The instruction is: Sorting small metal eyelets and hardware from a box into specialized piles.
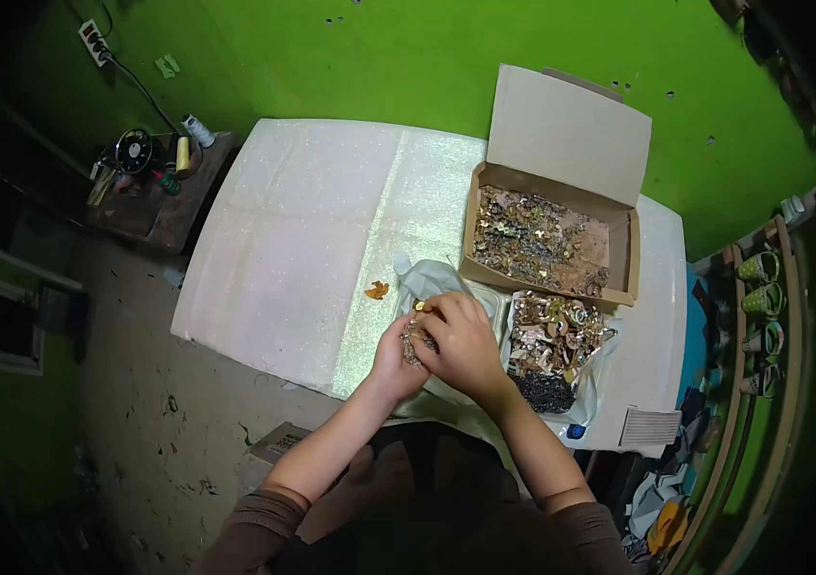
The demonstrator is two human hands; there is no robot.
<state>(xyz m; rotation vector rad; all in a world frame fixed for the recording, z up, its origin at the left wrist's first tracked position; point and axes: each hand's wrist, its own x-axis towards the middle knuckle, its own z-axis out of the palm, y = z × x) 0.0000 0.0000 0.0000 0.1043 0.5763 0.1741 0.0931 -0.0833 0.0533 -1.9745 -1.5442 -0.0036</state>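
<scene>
My left hand (392, 362) is cupped around a clump of small shiny metallic pieces (412, 349). Over it bends my right hand (466, 343), its fingertips curled in at the clump; what they pinch is hidden. A small gold-coloured piece (419, 305) shows at the fingertips. Beneath and beyond both hands lies a tray lined with a pale plastic bag (430, 278), mostly covered by them. Close to my right wrist, another plastic-lined tray holds gold and brown metallic pieces (554, 335) and, at its near end, a heap of dark pieces (544, 391).
An open cardboard box (624, 254) of small mixed pieces stands at the back right. The glittery white table (274, 230) carries an orange-brown scrap (376, 289) left of my hands and a striped grey pad (651, 427) at its right corner. A sewing machine table (163, 216) stands far left.
</scene>
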